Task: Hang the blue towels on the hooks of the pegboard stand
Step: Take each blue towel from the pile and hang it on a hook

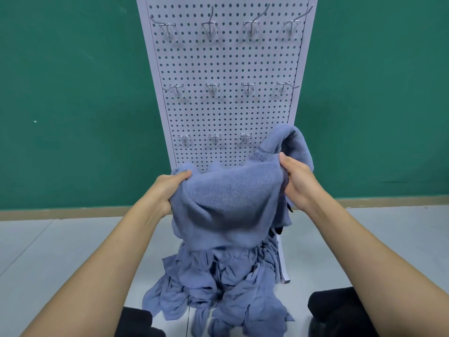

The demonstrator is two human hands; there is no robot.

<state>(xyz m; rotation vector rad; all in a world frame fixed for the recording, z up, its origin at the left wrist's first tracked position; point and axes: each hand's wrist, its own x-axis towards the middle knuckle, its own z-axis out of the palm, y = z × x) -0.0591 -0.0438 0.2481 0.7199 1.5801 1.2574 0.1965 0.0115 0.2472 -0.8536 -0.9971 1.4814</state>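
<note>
A white pegboard stand (226, 69) rises in front of me with three rows of bare metal hooks (212, 87). I hold one blue towel (230, 198) spread between both hands in front of the board's lower part. My left hand (170, 188) grips its left edge and my right hand (296, 178) grips its right edge, where the cloth bunches up toward the bottom right hook position. The towel hides that part of the board. A pile of blue towels (218, 293) lies on the floor at the foot of the stand.
A green wall (73, 105) stands behind the board, with a tan baseboard (60, 212) along the grey floor (48, 251). Two dark shapes, likely my knees or shoes (340, 310), sit at the bottom edge on either side of the pile.
</note>
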